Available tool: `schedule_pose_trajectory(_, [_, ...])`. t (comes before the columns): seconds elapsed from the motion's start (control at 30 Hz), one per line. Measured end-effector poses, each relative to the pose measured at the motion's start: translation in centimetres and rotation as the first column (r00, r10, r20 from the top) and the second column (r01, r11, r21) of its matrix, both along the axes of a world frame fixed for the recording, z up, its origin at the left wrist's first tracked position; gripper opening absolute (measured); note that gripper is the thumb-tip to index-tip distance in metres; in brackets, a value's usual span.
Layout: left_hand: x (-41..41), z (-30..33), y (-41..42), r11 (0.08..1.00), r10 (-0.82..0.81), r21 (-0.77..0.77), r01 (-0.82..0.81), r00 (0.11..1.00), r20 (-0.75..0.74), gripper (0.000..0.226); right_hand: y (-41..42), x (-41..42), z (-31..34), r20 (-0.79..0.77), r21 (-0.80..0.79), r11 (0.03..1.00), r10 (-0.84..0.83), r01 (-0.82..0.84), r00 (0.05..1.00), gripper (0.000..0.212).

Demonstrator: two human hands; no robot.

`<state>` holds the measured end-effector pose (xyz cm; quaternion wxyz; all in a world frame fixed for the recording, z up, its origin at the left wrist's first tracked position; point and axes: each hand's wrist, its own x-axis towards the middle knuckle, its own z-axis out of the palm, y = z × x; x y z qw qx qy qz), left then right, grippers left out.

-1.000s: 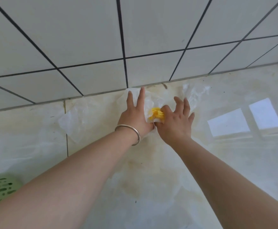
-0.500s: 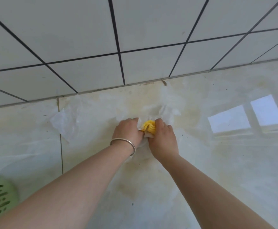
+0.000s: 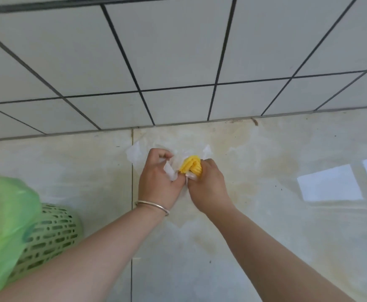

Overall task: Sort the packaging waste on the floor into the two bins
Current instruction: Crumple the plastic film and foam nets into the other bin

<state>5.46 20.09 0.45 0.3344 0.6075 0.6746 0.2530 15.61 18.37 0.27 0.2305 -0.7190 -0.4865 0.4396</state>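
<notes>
Both hands have drawn closer together since a second ago, when their fingers lay spread flat on the sheet; the plastic is now bunched up between them. From the head view, the left hand (image 3: 158,182), with a thin silver bangle (image 3: 152,207) on its wrist, curls its fingers round the crumpled thin white plastic sheet (image 3: 171,168), while the right hand (image 3: 208,184) grips a small yellow ribbed foam piece (image 3: 191,166) wrapped in that sheet, low over the glossy beige marble floor (image 3: 265,214) near the white tiled wall (image 3: 178,62). Most of the sheet is hidden under the hands. At the left edge, a perforated green plastic bin (image 3: 51,234) lined with a translucent green bag (image 3: 1,214) is cut off by the frame, and the left forearm crosses in front of it.
</notes>
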Motion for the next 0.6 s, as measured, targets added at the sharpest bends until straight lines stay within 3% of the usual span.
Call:
schedule_pose_trajectory(0.1, [-2.0,-0.4,1.5,0.990,0.110,0.083,-0.113,0.993,0.048,0.020,1.9,-2.2,0.6,-0.144,0.003,0.999,-0.035,0.036,0.989,0.006])
schedule_pose_trajectory(0.2, [-3.6,-1.3,3.5,0.957,0.274,0.078,-0.279,0.960,0.059,0.039,3.8,-4.2,0.6,-0.305,-0.061,0.990,-0.136,0.124,0.943,0.010])
schedule_pose_trajectory(0.3, [-4.4,-2.0,4.7,0.912,0.406,0.003,-0.410,0.904,0.134,0.062,5.3,-5.7,-0.7,-0.373,-0.074,0.984,-0.176,0.159,0.911,0.052])
schedule_pose_trajectory(0.4, [-5.0,-3.8,5.4,0.849,0.500,-0.235,-0.474,0.863,0.067,0.075,6.3,-6.6,-2.5,-0.376,-0.194,0.968,-0.225,0.161,0.899,0.076])
schedule_pose_trajectory(0.5, [-5.7,-5.2,5.7,0.771,0.492,-0.474,-0.425,0.871,0.020,0.049,6.2,-7.2,-4.3,-0.402,-0.319,0.944,-0.220,0.089,0.889,0.069])
schedule_pose_trajectory(0.6, [-6.3,-5.6,5.5,0.771,0.340,-0.552,-0.318,0.938,-0.065,0.027,5.5,-7.8,-4.9,-0.471,-0.405,0.914,-0.206,-0.003,0.858,0.036])
